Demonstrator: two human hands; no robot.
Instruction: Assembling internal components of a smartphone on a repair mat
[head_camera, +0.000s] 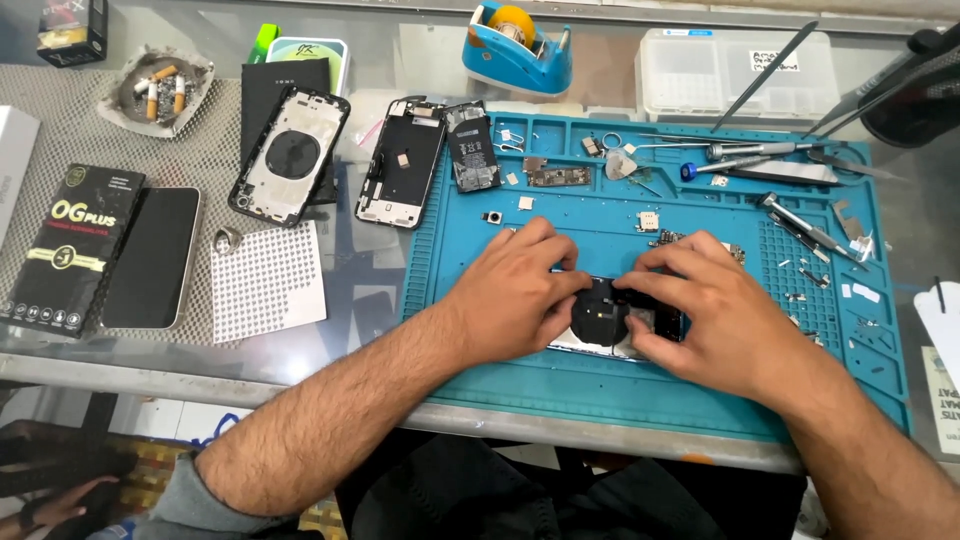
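Both grips pressed down on an opened phone housing (612, 325) with a round black coil at its middle; left hand (510, 290) curled over its left end, fingertips on the coil; right hand (710, 310) curled over its right end, fingers bent on the dark parts there; housing flat on a blue repair mat (640, 385) on the tabletop (370, 310). Beyond the grips, a loose battery (472, 148) and a bare phone frame (401, 162); farther left of the grips, a back housing (289, 155), a dark screen panel (152, 257) and a black box (70, 250); beyond and right of the grips, screwdrivers (745, 150) and tweezers (765, 75); far beyond, a blue tape dispenser (517, 48).
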